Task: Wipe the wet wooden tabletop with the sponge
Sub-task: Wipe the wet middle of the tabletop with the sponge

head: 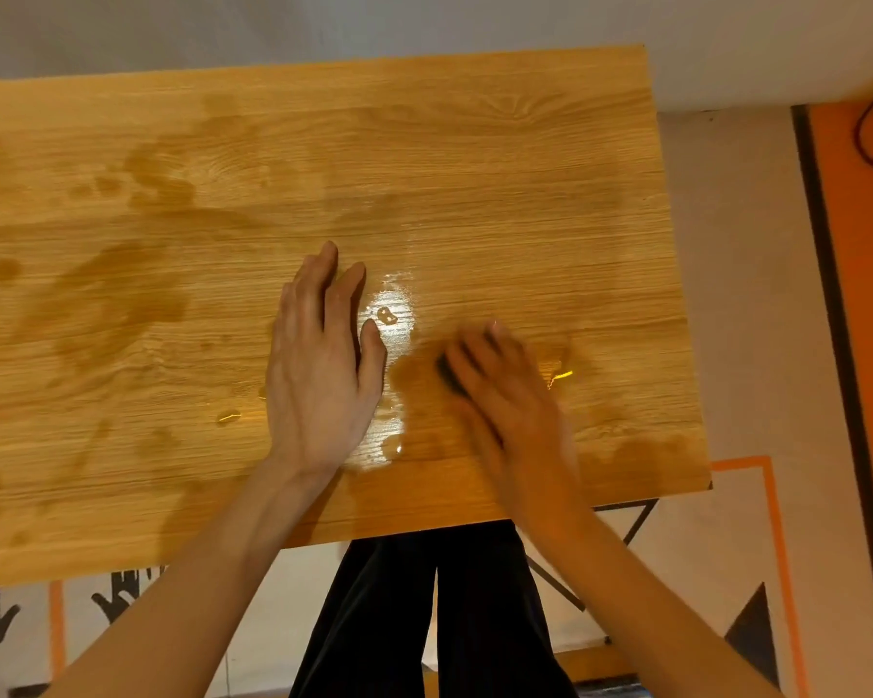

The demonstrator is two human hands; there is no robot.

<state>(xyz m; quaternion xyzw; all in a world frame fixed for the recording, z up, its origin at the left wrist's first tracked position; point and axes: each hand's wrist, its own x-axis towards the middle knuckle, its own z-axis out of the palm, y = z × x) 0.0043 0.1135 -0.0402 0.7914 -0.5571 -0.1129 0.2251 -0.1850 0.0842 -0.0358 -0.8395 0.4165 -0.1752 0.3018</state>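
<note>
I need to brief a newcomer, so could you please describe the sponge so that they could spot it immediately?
Start at the wooden tabletop and find the right hand, blurred, near the front edge. The sponge is the small dark patch showing under its fingers, the only dark item among shiny puddles.

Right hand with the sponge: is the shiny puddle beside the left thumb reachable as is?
Probably yes. The right hand presses the sponge just right of the puddle; bare tabletop lies between them.
</note>
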